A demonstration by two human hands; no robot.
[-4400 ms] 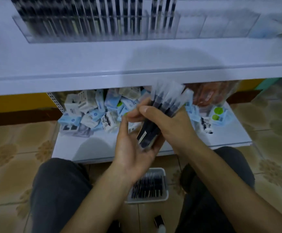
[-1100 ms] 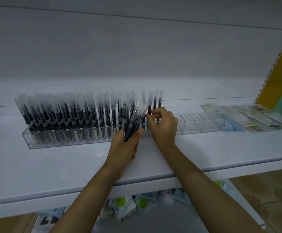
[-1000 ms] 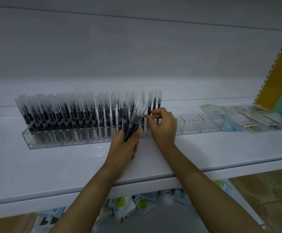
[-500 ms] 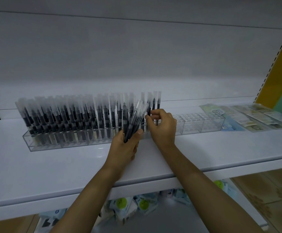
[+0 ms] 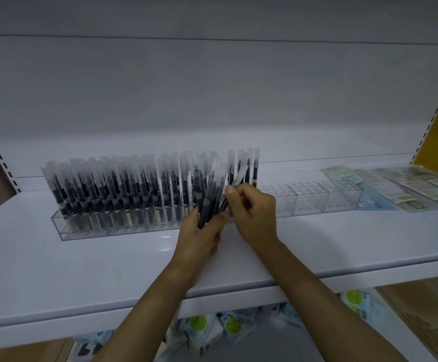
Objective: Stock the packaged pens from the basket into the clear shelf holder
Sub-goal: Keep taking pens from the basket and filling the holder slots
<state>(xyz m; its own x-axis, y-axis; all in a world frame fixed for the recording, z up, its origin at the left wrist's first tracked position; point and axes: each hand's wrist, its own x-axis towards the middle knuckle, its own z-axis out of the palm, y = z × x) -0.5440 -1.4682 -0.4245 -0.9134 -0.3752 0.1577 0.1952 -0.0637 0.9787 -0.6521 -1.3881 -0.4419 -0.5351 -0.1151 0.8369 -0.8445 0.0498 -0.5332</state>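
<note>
White shelf [image 5: 82, 270] ahead, the clear holder [image 5: 314, 202] running along it, its left stretch packed with upright pens [image 5: 124, 189]. My left hand [image 5: 199, 239] is wrapped around a fanned bundle of packaged pens [image 5: 211, 197] just in front of the holder. My right hand [image 5: 255, 212] curls in, pinching one pen [image 5: 238, 175] at the bundle's right edge.

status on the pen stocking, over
Left hand grips bundle of pens. Right hand pinches one pen off it. Clear holder: right slots empty, nothing blocking.
</note>
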